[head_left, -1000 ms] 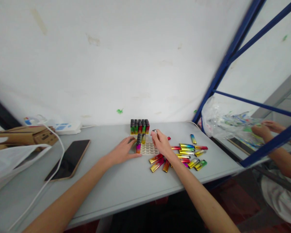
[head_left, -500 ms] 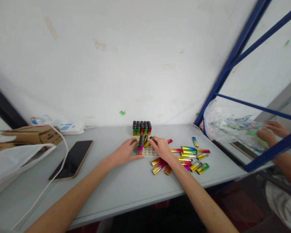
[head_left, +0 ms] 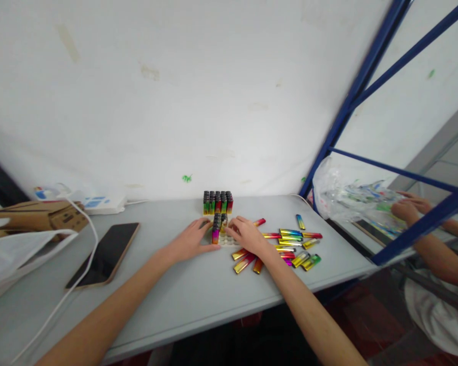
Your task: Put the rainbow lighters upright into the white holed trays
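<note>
The white wall (head_left: 175,91) fills most of what I see, and below it runs the grey table (head_left: 198,295) I'm working at. A blue metal frame (head_left: 351,96) slants up on my right. Behind it lies a clear plastic bag (head_left: 347,195), with another person's hand (head_left: 402,208) on it. On my far left a white bag (head_left: 11,259) sags at the table's edge, beside a cardboard box (head_left: 38,216). A dark phone (head_left: 105,252) lies face up near them, a white cable (head_left: 80,274) looping past it from the power strip (head_left: 99,203) by the wall.

My left hand (head_left: 191,239) lies flat and relaxed on the table, its fingers spread against the left edge of the white tray (head_left: 226,240). My right hand (head_left: 246,235) is curled down over the tray's right side, fingertips at the few lighters standing in the tray (head_left: 216,230). I cannot tell whether those fingers pinch one.

Just behind the tray stands a full block of upright lighters (head_left: 218,202). The loose lighters (head_left: 290,241), rainbow-coloured, lie scattered flat to my right, some touching my wrist.
</note>
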Demonstrator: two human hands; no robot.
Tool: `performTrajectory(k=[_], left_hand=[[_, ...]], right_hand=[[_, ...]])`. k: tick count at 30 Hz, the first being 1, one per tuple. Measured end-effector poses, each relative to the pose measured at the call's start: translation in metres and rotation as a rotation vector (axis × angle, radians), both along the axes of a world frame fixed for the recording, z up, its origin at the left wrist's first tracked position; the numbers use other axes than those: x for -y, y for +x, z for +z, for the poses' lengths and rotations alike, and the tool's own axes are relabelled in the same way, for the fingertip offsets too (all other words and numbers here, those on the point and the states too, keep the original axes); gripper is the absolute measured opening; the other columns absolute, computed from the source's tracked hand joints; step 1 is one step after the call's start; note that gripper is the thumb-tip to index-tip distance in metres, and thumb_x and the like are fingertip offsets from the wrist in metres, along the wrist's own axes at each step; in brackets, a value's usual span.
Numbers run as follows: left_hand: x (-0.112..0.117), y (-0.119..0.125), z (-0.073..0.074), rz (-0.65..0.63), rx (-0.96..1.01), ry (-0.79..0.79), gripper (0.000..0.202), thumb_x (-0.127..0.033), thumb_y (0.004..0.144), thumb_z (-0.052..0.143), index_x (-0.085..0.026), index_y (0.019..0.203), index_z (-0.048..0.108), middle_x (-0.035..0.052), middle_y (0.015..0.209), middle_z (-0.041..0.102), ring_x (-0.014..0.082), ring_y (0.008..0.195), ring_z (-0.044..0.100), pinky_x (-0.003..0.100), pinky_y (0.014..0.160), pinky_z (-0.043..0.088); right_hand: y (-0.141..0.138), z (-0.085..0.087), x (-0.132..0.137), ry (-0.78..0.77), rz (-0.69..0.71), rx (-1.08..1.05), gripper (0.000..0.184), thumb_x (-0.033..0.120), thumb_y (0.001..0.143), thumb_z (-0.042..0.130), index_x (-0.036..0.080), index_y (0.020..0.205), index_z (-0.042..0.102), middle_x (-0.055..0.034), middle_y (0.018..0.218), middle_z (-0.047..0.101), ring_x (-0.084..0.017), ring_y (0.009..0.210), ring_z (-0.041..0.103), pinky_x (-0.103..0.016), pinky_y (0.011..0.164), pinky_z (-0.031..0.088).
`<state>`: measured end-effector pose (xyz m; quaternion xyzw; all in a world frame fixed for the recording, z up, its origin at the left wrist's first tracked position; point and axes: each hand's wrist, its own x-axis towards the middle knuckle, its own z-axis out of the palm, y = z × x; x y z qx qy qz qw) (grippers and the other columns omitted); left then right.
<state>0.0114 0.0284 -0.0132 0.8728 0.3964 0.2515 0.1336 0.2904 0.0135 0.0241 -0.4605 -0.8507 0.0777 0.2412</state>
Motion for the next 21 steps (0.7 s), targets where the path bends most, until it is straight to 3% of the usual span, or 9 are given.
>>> performTrajectory(k=[2,4,6,8,10,12,16,18,21], left_hand=[[0.000,0.000,0.000,0.004,-0.013,-0.010,0.089,-0.087,0.096,0.074,-0.020,0.155,0.069,0.0222,0.162,0.066,0.0451,0.151,0.064,0.061,0.134,0.050],[0.000,0.000,0.002,0.004,-0.019,-0.021,0.089,-0.086,0.096,0.074,-0.019,0.155,0.069,0.0231,0.163,0.065,0.0455,0.151,0.063,0.061,0.134,0.049],[0.002,0.000,0.004,0.008,-0.013,-0.029,0.088,-0.086,0.096,0.075,-0.020,0.153,0.070,0.0221,0.163,0.066,0.0455,0.150,0.065,0.060,0.134,0.051],[0.003,0.000,0.005,0.017,-0.007,-0.034,0.087,-0.085,0.095,0.076,-0.021,0.153,0.071,0.0209,0.163,0.066,0.0455,0.150,0.065,0.059,0.134,0.051],[0.003,0.001,0.006,0.020,-0.010,-0.037,0.089,-0.087,0.094,0.076,-0.020,0.153,0.071,0.0210,0.162,0.066,0.0459,0.151,0.065,0.058,0.134,0.050],[0.002,0.000,0.006,0.019,-0.011,-0.037,0.091,-0.088,0.094,0.075,-0.019,0.153,0.071,0.0214,0.161,0.067,0.0463,0.150,0.065,0.058,0.134,0.050],[-0.001,0.000,0.003,0.007,-0.003,-0.019,0.091,-0.091,0.094,0.073,-0.021,0.152,0.072,0.0205,0.160,0.068,0.0460,0.149,0.066,0.059,0.133,0.051],[-0.002,-0.001,0.001,0.004,0.000,-0.007,0.091,-0.092,0.094,0.072,-0.021,0.152,0.072,0.0203,0.159,0.069,0.0456,0.149,0.066,0.059,0.133,0.051],[-0.004,0.000,-0.002,0.004,0.010,0.004,0.092,-0.093,0.093,0.072,-0.021,0.152,0.072,0.0203,0.158,0.070,0.0455,0.148,0.067,0.059,0.132,0.053]], right_hand=[[0.017,0.006,-0.003,0.029,-0.129,-0.049,0.026,0.034,0.122,0.057,0.021,0.108,0.074,-0.0092,0.107,0.079,-0.024,0.101,0.075,-0.034,0.095,0.054],[0.034,0.012,-0.005,0.023,-0.400,-0.030,0.026,0.036,0.122,0.054,0.019,0.115,0.074,-0.0132,0.112,0.080,-0.027,0.109,0.076,-0.036,0.099,0.054],[0.048,0.014,-0.006,-0.065,-0.670,0.056,0.033,0.045,0.121,0.057,0.017,0.126,0.073,-0.0189,0.121,0.081,-0.032,0.117,0.077,-0.039,0.102,0.054],[0.055,0.012,-0.006,-0.183,-0.788,0.145,0.046,0.055,0.119,0.058,0.015,0.136,0.071,-0.0233,0.129,0.080,-0.036,0.124,0.076,-0.044,0.105,0.054],[0.056,0.009,-0.007,-0.255,-0.766,0.184,0.047,0.054,0.119,0.057,0.014,0.140,0.071,-0.0241,0.136,0.079,-0.038,0.130,0.074,-0.046,0.108,0.054],[0.054,0.007,-0.009,-0.272,-0.720,0.169,0.037,0.041,0.117,0.058,0.015,0.140,0.072,-0.0229,0.139,0.078,-0.037,0.132,0.074,-0.045,0.110,0.054],[0.051,0.006,-0.020,-0.181,-0.630,-0.034,0.035,0.019,0.108,0.058,0.014,0.140,0.072,-0.0224,0.133,0.080,-0.032,0.130,0.075,-0.041,0.112,0.054],[0.050,0.006,-0.025,-0.142,-0.538,-0.252,0.033,0.022,0.107,0.058,0.015,0.136,0.072,-0.0200,0.127,0.081,-0.030,0.118,0.078,-0.041,0.107,0.058],[0.044,0.006,-0.026,-0.222,-0.321,-0.645,0.032,0.045,0.106,0.061,0.020,0.123,0.070,-0.0118,0.112,0.078,-0.024,0.088,0.076,-0.038,0.084,0.063]])
